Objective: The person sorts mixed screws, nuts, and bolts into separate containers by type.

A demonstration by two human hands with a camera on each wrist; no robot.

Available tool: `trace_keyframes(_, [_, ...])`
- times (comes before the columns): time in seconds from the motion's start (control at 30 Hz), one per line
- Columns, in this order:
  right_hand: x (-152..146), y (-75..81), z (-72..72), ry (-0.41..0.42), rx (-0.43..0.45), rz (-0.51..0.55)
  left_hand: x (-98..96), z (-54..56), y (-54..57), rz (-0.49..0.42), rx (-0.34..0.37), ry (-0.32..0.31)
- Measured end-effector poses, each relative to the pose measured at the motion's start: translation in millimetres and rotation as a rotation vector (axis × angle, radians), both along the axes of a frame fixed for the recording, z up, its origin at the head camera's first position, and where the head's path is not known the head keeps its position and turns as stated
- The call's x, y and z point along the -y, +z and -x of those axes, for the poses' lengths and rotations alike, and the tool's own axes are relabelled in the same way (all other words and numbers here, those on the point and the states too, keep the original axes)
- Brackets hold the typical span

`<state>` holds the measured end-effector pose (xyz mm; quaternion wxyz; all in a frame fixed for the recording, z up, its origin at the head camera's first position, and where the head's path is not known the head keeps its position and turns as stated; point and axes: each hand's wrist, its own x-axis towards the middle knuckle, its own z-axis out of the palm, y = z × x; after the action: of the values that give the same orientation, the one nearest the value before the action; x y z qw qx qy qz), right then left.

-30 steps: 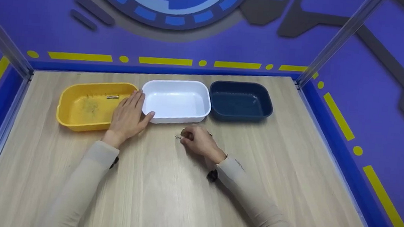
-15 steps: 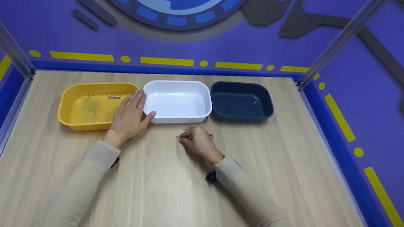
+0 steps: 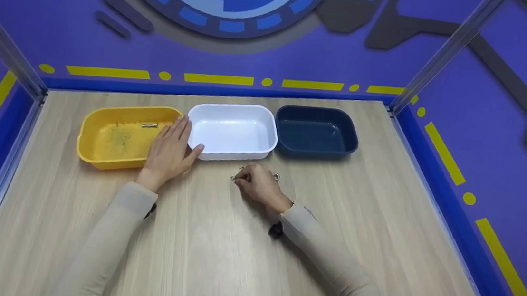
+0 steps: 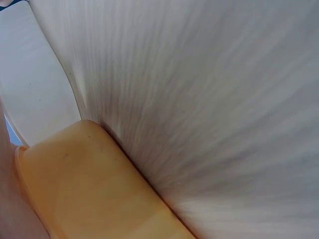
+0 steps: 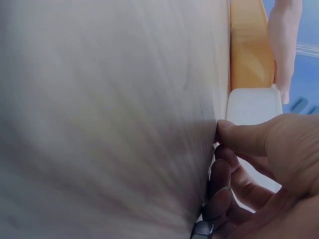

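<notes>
My left hand [image 3: 168, 151] lies with straight fingers over the right end of the yellow tray [image 3: 114, 162], its fingertips and thumb at the left rim of the white tray [image 3: 229, 156]. In front of the white tray, my right hand [image 3: 260, 183] is down at the tabletop with curled fingers. Its thumb and forefinger pinch a small shiny metal piece [image 3: 232, 178], perhaps a screw, mostly hidden by the fingertips. A ring-like metal piece, seemingly a nut [image 3: 276, 177], lies just beyond that hand. In the right wrist view, a metal nut [image 5: 202, 229] shows near the little finger.
A silver bolt [image 3: 149, 125] lies in the yellow tray. To the right of the white tray stands a dark blue tray [image 3: 315, 152]. All three sit in a row on the wooden table [image 3: 215, 258], before purple-blue panels [image 3: 233, 59].
The right hand has shifted very slightly, its fingers closing in over the small metal piece, and the nut beyond it shows more. The left hand stays put. The head view drifts slightly.
</notes>
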<state>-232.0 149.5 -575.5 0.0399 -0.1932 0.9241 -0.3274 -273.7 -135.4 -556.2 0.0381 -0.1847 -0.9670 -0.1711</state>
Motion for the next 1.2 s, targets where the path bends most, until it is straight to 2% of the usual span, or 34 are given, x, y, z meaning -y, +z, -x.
trace_keyframes(0.5, [-1.7, 2.3, -1.3, 0.013, 0.019, -0.013, -0.7, -0.4, 0.1, 0.012, 0.039, 0.0])
trace_keyframes(0.63, [-1.3, 12.1, -1.5, 0.025, 0.022, 0.003, -0.1, 0.8, 1.8, 0.009, 0.047, -0.003])
trace_keyframes(0.93, [4.0, 37.5, 5.4, 0.101, -0.061, 0.089, 2.0, 2.1, 2.0, -0.023, 0.068, -0.006])
trace_keyframes(1.2, [11.9, 53.9, 16.4, 0.103, -0.067, 0.129, 2.2, 2.3, 3.3, -0.02, 0.07, -0.011])
